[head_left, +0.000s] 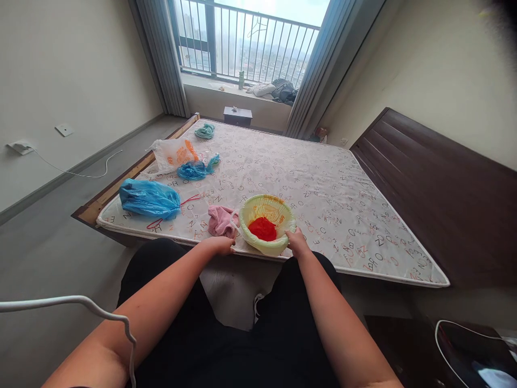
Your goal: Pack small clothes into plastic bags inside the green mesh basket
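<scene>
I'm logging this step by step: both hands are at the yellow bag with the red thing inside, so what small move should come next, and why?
Probably draw the rim shut. Both hands hold the yellow bag open at its edges, and the red item already sits inside, so little else seems left here.

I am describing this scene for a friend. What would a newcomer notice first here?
First, the yellow bag held open at the mattress's near edge by the left hand and right hand, with a red item inside. Next, the blue bag at the left edge, and a pink cloth beside the left hand.
</scene>
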{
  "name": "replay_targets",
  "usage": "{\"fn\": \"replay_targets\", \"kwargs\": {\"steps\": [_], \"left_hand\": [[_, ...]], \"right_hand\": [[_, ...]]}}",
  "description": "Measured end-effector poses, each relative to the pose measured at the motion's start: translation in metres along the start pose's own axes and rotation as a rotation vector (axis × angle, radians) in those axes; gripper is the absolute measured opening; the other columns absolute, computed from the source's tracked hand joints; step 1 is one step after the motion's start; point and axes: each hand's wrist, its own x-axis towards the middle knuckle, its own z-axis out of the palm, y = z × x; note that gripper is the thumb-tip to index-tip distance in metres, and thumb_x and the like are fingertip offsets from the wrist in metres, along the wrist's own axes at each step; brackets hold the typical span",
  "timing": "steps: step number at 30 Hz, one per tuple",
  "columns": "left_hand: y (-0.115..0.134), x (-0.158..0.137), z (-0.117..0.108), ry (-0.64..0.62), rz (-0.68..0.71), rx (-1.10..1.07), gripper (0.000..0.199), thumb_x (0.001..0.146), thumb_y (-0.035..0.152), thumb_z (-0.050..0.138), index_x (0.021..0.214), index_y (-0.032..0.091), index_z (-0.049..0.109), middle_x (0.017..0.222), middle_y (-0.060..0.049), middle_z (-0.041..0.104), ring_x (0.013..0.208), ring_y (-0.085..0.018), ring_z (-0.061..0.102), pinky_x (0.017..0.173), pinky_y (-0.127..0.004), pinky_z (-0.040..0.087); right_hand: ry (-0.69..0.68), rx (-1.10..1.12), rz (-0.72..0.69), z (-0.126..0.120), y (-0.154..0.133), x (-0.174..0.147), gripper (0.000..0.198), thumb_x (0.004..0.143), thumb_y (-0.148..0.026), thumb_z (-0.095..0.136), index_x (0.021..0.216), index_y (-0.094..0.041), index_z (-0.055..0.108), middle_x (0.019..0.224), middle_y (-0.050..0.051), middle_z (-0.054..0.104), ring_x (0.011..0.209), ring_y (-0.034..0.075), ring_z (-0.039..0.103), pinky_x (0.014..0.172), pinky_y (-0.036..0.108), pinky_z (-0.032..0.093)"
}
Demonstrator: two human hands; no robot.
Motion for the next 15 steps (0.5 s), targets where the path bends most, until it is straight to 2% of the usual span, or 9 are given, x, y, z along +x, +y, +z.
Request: {"fn": "replay_targets", "kwargs": {"steps": [2, 3, 7, 9, 11, 15], "left_hand": [[0.005, -0.003, -0.005, 0.075, -0.006, -0.007, 0.030, 0.088, 0.028, 0.068, 0.116, 0.021, 0.077, 0.125, -0.013, 0.075, 0.117, -0.032, 0.069, 0.100, -0.037, 0.050], [0.007, -0.005, -0.009, 0.159, -0.015, -0.030, 0.027, 0.092, 0.029, 0.063, 0.114, 0.022, 0.078, 0.121, -0.013, 0.076, 0.113, -0.030, 0.070, 0.098, -0.036, 0.050], [0.011, -0.010, -0.025, 0.622, -0.090, -0.193, 0.032, 0.100, 0.029, 0.048, 0.111, 0.022, 0.077, 0.111, -0.012, 0.078, 0.103, -0.027, 0.072, 0.093, -0.035, 0.052], [0.007, -0.009, -0.031, 0.761, -0.100, -0.295, 0.030, 0.097, 0.025, 0.049, 0.109, 0.020, 0.076, 0.113, -0.011, 0.077, 0.105, -0.027, 0.071, 0.095, -0.036, 0.051], [0.001, -0.006, -0.034, 0.813, -0.101, -0.425, 0.028, 0.094, 0.022, 0.051, 0.108, 0.019, 0.075, 0.116, -0.011, 0.076, 0.107, -0.026, 0.070, 0.096, -0.035, 0.051], [-0.006, 0.003, -0.034, 0.793, -0.121, -0.700, 0.029, 0.089, 0.019, 0.052, 0.109, 0.017, 0.073, 0.116, -0.010, 0.076, 0.108, -0.025, 0.069, 0.099, -0.034, 0.051]], "right_hand": [[0.000, 0.031, -0.009, 0.001, -0.001, -0.002, 0.047, 0.067, -0.018, 0.064, 0.112, -0.026, 0.057, 0.097, 0.003, 0.072, 0.075, 0.020, 0.072, 0.058, 0.029, 0.060], [-0.001, 0.047, -0.020, 0.001, -0.002, -0.002, 0.047, 0.065, -0.017, 0.062, 0.111, -0.026, 0.058, 0.095, 0.003, 0.072, 0.073, 0.019, 0.072, 0.057, 0.028, 0.060], [-0.002, 0.080, -0.065, 0.001, -0.003, -0.003, 0.045, 0.061, -0.015, 0.059, 0.105, -0.024, 0.059, 0.088, 0.001, 0.072, 0.070, 0.019, 0.071, 0.055, 0.025, 0.057], [-0.007, 0.089, -0.067, 0.001, -0.002, -0.003, 0.047, 0.059, -0.015, 0.058, 0.105, -0.024, 0.059, 0.086, 0.001, 0.072, 0.071, 0.019, 0.071, 0.055, 0.025, 0.057], [-0.010, 0.101, -0.063, 0.000, -0.001, -0.001, 0.050, 0.058, -0.017, 0.057, 0.108, -0.024, 0.059, 0.087, 0.001, 0.072, 0.072, 0.020, 0.071, 0.056, 0.026, 0.057], [0.000, 0.077, -0.091, -0.003, 0.005, 0.006, 0.057, 0.059, -0.023, 0.055, 0.116, -0.022, 0.058, 0.090, 0.002, 0.073, 0.075, 0.021, 0.072, 0.059, 0.028, 0.057]]}}
